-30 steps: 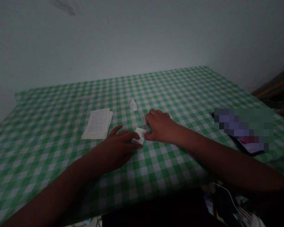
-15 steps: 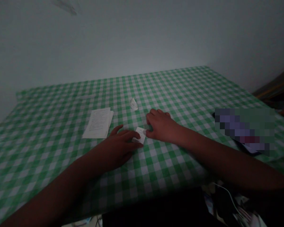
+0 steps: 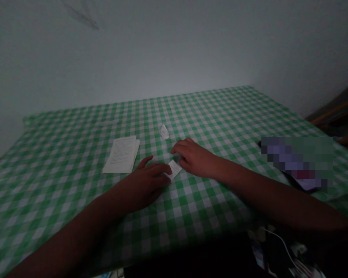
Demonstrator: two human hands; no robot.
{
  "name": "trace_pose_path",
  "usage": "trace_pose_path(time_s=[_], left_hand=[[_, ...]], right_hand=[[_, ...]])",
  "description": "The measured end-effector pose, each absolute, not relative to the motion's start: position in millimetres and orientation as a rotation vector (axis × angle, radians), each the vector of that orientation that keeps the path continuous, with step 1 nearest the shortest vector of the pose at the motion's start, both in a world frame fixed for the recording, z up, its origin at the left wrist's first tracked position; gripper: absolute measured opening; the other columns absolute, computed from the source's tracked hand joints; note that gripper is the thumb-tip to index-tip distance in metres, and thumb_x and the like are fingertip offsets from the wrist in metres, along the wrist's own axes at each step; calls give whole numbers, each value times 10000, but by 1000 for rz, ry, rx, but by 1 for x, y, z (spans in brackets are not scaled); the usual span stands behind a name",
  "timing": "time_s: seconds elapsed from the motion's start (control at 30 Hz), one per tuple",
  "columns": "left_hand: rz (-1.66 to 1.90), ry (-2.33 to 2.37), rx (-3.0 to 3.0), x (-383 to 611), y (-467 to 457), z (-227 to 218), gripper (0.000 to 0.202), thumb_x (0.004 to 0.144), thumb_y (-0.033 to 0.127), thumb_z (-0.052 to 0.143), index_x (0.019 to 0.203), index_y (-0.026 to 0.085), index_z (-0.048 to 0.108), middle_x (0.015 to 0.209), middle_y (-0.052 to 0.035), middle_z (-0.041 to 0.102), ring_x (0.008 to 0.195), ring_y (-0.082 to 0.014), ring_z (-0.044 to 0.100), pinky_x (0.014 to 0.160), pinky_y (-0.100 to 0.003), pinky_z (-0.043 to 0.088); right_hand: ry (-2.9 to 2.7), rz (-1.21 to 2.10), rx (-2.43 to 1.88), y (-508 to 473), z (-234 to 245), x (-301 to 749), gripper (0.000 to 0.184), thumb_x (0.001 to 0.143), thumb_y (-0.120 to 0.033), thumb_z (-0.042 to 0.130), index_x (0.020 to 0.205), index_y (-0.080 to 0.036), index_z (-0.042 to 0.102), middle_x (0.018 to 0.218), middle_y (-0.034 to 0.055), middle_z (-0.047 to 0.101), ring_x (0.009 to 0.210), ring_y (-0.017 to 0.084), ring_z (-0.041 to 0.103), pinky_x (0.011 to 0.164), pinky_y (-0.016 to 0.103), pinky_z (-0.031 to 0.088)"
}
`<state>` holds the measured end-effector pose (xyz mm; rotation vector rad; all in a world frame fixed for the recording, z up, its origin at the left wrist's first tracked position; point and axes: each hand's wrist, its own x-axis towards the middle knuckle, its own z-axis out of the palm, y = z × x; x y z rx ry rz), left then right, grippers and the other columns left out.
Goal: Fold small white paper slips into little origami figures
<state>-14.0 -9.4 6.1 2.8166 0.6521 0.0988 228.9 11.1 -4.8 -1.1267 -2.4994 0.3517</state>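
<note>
A small white paper slip (image 3: 174, 170) lies tilted on the green-and-white gingham tablecloth (image 3: 75, 154), between my two hands. My left hand (image 3: 145, 179) covers its lower end with the fingertips. My right hand (image 3: 194, 157) has curled fingers at its upper end. Farther up the cloth is a second, crumpled paper scrap (image 3: 164, 131). To the left of my hands rests a small stack of printed sheets (image 3: 121, 155), and neither hand touches it.
A flat dark object (image 3: 295, 164), blurred by pixelation, lies on the cloth at the right. The table's far side meets a plain wall (image 3: 174, 50). A white cable (image 3: 280, 243) and clutter show below the near edge.
The paper slip has turned, now leaning toward the upper right. My right hand has shifted left over its upper end, with the fingers reaching further across it. The view has tilted slightly.
</note>
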Motion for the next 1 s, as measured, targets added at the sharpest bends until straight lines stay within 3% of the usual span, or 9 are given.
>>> trace_pose_path(time_s=[0.1,0.27,0.5,0.67,0.77,1.0], left_hand=[[118,633,2800,-15,-7,6,282,845,77,494,1053,225,611,1254,-51,622,1257,-221,544,1191,-574,110],[102,754,2798,-12,-6,13,253,833,72,492,997,220,616,1218,-35,642,1246,-240,541,1174,-602,131],[154,902,2853,-10,-6,13,343,822,92,527,1132,223,596,1250,-59,644,1308,-288,476,1145,-620,165],[195,967,2839,-7,-6,10,174,930,242,542,1088,225,614,1185,-41,661,1222,-272,527,1120,-593,224],[196,976,2807,-6,-5,8,175,936,311,572,1074,209,604,1175,-51,654,1161,-256,561,1104,-581,250],[251,1000,2718,-8,-1,2,189,924,282,573,1094,201,578,1121,-56,660,1101,-230,594,1099,-537,294]], right_hand=[[-2561,391,-928,8,-4,228,324,861,-60,459,1152,-125,587,1120,114,646,1074,216,533,1001,386,382],[-2597,422,-944,3,2,226,274,856,-47,447,1058,-142,606,1016,85,658,997,200,552,979,371,389],[-2552,517,-972,4,3,225,186,865,-80,470,979,-158,595,931,63,657,910,182,556,906,342,409],[-2536,596,-962,1,3,223,199,860,-87,472,982,-178,599,927,45,671,894,173,569,851,318,424],[-2543,631,-946,-1,4,223,205,852,-93,478,991,-182,600,912,36,672,882,172,580,829,316,428],[-2529,659,-914,-2,3,222,206,866,-116,478,1010,-193,602,966,35,681,921,175,599,845,319,429]])
